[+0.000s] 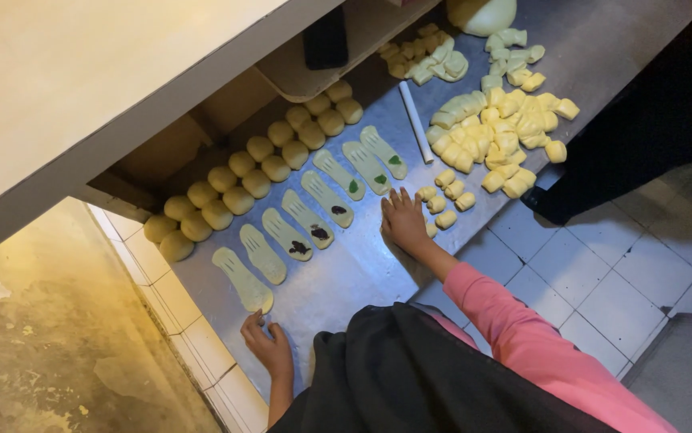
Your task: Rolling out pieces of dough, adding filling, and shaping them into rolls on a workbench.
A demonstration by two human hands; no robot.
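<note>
I see the left hand (269,346) resting at the near edge of the steel desk (346,273), fingers (256,321) loosely curled and holding nothing, their tips just short of the nearest flattened dough strip (243,279), which lies at twelve o'clock from that hand. The right hand (403,220) lies palm-down on the desk, fingers (398,196) spread wide and empty, with a small cluster of cut dough pieces (444,200) just beside it at two o'clock. A row of flattened strips runs from the left hand's strip away toward one o'clock; three of them carry a dark filling (318,233), three further ones a green filling (380,180). Behind the strips, at eleven o'clock, stands a double row of round dough balls (257,168). A white rod (416,122) lies at twelve o'clock from the right hand, and a large heap of cut dough (498,132) beyond it at one o'clock. Another person's dark clothing (643,120) shows at three o'clock.
</note>
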